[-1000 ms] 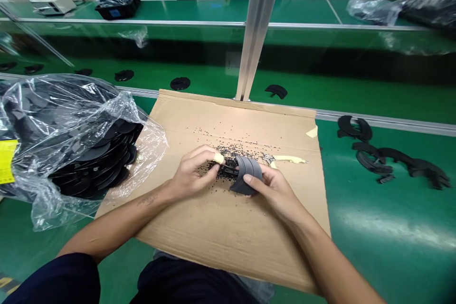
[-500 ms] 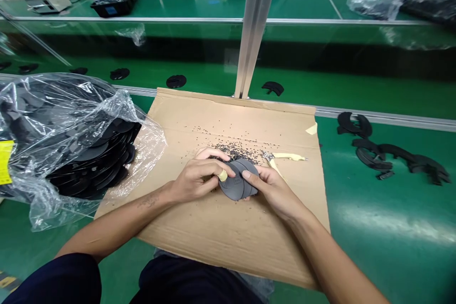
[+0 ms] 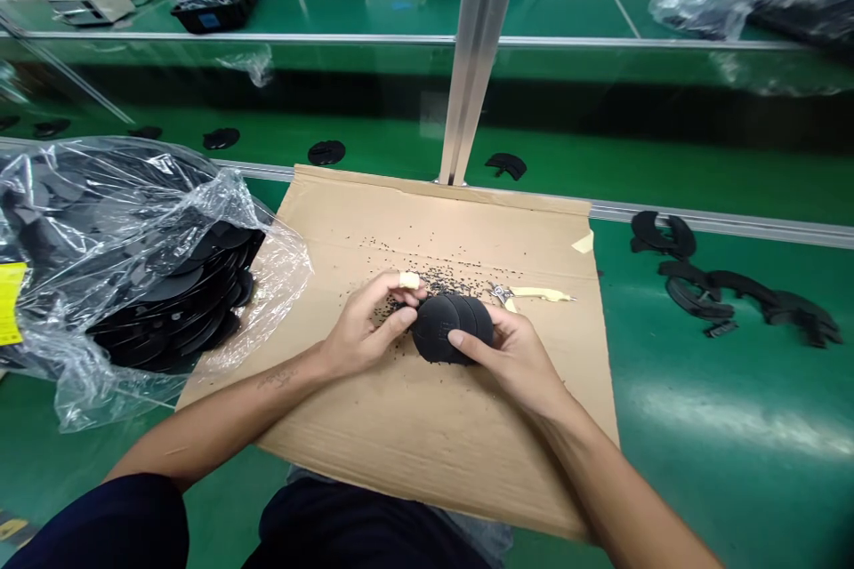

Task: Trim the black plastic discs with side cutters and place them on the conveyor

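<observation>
Black round plastic discs (image 3: pixel 437 329), overlapping like a small fan, are held over the cardboard sheet (image 3: pixel 374 427). My right hand (image 3: pixel 511 351) is closed on their right side, thumb on the upper face and fingers behind. By the left edge is my left hand (image 3: pixel 374 320), thumb and fingers apart, with a pale yellow finger cot (image 3: pixel 409 281) on one finger. Whether its fingertips touch the edge is hard to tell. Small black bits (image 3: pixel 440 276) lie scattered beyond the discs. Yellow-handled nippers (image 3: pixel 540 293) rest just past my right hand.
At left, a clear plastic bag (image 3: pixel 133 187) spills a heap of black discs (image 3: pixel 180 302). Several curved black parts (image 3: pixel 694 293) lie on the green table at right. A metal post (image 3: pixel 477 62) rises behind the cardboard. Black parts (image 3: pixel 326 152) sit along the green strip behind.
My left hand has drawn back from the discs' face to their left edge, its covered finger lifted. The discs have tilted and look darker. The parts on the strip behind have shifted slightly left.
</observation>
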The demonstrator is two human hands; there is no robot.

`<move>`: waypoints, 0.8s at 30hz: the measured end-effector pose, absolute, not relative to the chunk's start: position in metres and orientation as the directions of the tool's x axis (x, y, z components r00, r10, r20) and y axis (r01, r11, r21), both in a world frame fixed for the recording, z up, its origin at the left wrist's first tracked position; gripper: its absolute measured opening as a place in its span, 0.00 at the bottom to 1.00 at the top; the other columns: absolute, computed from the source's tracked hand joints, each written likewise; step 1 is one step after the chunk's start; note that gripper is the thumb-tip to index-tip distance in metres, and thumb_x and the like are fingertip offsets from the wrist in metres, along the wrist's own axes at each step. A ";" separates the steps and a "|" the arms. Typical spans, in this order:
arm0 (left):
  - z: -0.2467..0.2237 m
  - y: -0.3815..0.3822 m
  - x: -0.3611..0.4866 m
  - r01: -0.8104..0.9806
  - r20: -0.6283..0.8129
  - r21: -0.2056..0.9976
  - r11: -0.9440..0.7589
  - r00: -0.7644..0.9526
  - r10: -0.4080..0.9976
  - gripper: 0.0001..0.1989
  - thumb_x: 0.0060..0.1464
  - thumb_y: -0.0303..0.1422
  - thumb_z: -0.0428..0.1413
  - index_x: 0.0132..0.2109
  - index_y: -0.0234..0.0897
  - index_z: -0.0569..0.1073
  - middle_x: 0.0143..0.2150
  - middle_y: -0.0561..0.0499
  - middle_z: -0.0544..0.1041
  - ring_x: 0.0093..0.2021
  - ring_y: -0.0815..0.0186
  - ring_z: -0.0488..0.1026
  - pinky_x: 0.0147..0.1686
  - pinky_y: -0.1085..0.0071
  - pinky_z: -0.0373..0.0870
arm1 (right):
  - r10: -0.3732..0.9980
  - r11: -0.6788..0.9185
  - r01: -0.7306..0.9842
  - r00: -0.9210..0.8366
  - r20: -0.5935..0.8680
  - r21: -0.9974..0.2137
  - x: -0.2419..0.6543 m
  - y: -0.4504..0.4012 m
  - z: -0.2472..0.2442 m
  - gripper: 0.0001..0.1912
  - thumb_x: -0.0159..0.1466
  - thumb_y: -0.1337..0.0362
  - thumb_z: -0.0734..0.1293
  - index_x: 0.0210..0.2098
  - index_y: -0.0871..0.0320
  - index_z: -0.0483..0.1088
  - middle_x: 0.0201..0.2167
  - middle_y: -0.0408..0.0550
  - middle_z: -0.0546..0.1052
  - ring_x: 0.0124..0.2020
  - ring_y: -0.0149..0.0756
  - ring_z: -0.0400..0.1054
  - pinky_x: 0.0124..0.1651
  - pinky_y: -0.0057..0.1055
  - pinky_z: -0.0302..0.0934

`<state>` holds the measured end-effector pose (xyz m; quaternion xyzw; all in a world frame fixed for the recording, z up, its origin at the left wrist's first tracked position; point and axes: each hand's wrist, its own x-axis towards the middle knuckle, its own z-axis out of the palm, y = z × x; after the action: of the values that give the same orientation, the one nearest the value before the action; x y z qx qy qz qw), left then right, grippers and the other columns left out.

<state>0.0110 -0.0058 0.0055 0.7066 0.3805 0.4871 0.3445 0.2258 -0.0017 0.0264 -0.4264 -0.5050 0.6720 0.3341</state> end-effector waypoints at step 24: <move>0.001 -0.011 0.019 0.395 0.522 0.658 -0.641 0.373 0.767 0.08 0.63 0.30 0.56 0.48 0.35 0.75 0.34 0.48 0.78 0.32 0.68 0.73 0.32 0.71 0.72 | 0.886 0.342 0.372 -0.435 0.163 -0.863 0.224 -0.009 0.022 0.06 0.69 0.61 0.64 0.43 0.53 0.72 0.37 0.47 0.77 0.38 0.38 0.71 0.42 0.35 0.63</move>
<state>0.0187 -0.0113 0.0013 0.7992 0.3636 0.4260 0.2180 0.2241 -0.0086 0.0224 -0.4188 -0.7508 0.3920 0.3274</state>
